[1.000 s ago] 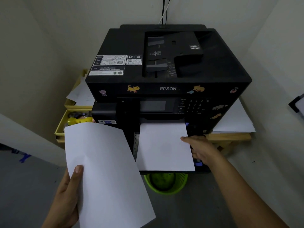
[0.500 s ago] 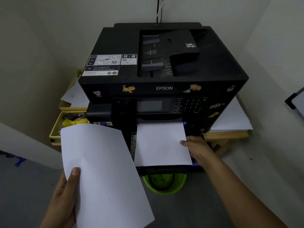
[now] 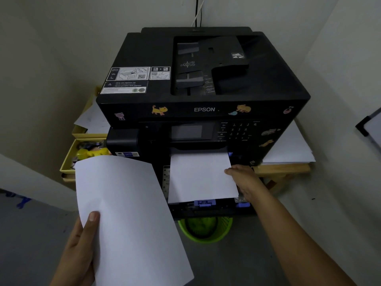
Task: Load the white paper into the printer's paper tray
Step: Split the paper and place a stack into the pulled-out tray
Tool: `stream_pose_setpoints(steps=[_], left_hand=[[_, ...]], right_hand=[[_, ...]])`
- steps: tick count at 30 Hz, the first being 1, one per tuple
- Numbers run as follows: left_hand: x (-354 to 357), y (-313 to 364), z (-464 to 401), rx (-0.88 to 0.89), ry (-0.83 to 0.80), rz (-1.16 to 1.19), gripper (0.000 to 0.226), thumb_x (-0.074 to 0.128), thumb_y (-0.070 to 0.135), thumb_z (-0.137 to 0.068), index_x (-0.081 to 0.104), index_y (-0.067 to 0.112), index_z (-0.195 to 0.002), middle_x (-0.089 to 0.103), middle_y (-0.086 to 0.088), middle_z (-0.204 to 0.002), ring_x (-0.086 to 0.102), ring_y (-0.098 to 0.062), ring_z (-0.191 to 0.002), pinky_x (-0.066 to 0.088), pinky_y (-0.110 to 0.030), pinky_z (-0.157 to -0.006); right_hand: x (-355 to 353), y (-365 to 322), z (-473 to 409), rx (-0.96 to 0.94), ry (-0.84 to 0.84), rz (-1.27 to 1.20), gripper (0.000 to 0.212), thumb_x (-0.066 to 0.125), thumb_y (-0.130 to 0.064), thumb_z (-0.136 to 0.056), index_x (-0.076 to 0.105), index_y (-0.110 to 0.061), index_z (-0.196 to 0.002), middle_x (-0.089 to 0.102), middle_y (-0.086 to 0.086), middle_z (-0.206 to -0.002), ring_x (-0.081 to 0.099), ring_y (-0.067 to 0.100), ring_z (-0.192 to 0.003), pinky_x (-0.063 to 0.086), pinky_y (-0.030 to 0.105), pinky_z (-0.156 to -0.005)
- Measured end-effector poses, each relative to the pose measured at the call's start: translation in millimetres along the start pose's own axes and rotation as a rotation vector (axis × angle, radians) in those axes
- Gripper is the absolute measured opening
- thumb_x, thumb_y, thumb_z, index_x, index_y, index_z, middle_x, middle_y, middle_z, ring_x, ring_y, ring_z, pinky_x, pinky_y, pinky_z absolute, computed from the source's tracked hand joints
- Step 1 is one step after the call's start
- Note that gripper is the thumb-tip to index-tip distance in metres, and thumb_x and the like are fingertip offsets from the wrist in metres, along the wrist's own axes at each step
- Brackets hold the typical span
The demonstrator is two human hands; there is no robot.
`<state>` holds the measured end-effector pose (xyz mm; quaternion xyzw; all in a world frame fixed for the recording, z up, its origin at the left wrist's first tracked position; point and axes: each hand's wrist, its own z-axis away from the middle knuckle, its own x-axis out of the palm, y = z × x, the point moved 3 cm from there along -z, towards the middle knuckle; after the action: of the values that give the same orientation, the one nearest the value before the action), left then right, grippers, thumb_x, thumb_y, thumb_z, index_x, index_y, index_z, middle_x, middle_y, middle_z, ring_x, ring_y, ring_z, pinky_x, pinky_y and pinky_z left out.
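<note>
A black Epson printer (image 3: 202, 83) stands on a wooden table. Its paper tray (image 3: 214, 210) is pulled out at the front, with purple guides showing at its near edge. A white sheet (image 3: 200, 176) lies in the tray, its far end under the printer body. My right hand (image 3: 245, 182) pinches that sheet at its right edge. My left hand (image 3: 82, 250) holds a second stack of white paper (image 3: 127, 215) to the left of the tray, thumb on top.
A green mesh bin (image 3: 205, 230) stands on the floor under the tray. Yellow trays (image 3: 71, 155) with clutter sit to the printer's left. Loose paper (image 3: 288, 149) lies on the wooden table (image 3: 282, 169) at the right. Walls close in on both sides.
The sheet in the tray has slid further into the printer with my right hand, uncovering the purple guides. My left hand keeps its paper in place.
</note>
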<state>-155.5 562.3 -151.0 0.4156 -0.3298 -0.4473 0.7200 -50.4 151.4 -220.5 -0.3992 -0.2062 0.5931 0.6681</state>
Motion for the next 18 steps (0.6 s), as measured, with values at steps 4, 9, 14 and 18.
stream_pose_setpoints(steps=[4, 9, 14, 18], left_hand=[[2, 1, 6, -0.001, -0.024, 0.012, 0.036, 0.07, 0.058, -0.08, 0.071, 0.043, -0.113, 0.084, 0.016, -0.105, 0.076, -0.021, -0.102, 0.055, -0.048, -0.1], [1, 2, 7, 0.022, -0.022, 0.02, 0.035, 0.065, 0.053, -0.082, 0.07, 0.042, -0.115, 0.084, 0.014, -0.106, 0.074, -0.023, -0.103, 0.062, -0.046, -0.09], [3, 4, 10, 0.007, 0.004, 0.011, 0.029, 0.06, 0.048, -0.088, 0.07, 0.042, -0.114, 0.083, 0.014, -0.107, 0.07, -0.021, -0.109, 0.052, -0.044, -0.096], [2, 4, 10, 0.008, 0.016, 0.01, 0.019, 0.055, 0.042, -0.101, 0.071, 0.043, -0.112, 0.083, 0.017, -0.106, 0.071, -0.02, -0.109, 0.054, -0.048, -0.103]], right_hand=[[-5, -2, 18, -0.001, -0.006, 0.084, 0.015, 0.075, -0.031, -0.101, 0.07, -0.017, -0.099, 0.077, 0.009, -0.109, 0.074, 0.026, -0.098, 0.063, 0.043, -0.092], [0, 13, 33, -0.144, -0.014, 0.302, 0.044, 0.083, -0.023, -0.093, 0.053, -0.02, -0.126, 0.07, -0.005, -0.109, 0.069, 0.013, -0.096, 0.053, 0.027, -0.068], [5, 26, 33, -0.237, 0.054, 0.278, 0.056, 0.079, -0.016, -0.096, 0.047, -0.02, -0.142, 0.073, 0.001, -0.121, 0.072, 0.024, -0.113, 0.052, 0.026, -0.073], [6, 27, 41, -0.351, 0.136, 0.465, 0.062, 0.075, -0.028, -0.099, 0.045, -0.02, -0.154, 0.066, 0.004, -0.139, 0.067, 0.026, -0.122, 0.056, 0.035, -0.09]])
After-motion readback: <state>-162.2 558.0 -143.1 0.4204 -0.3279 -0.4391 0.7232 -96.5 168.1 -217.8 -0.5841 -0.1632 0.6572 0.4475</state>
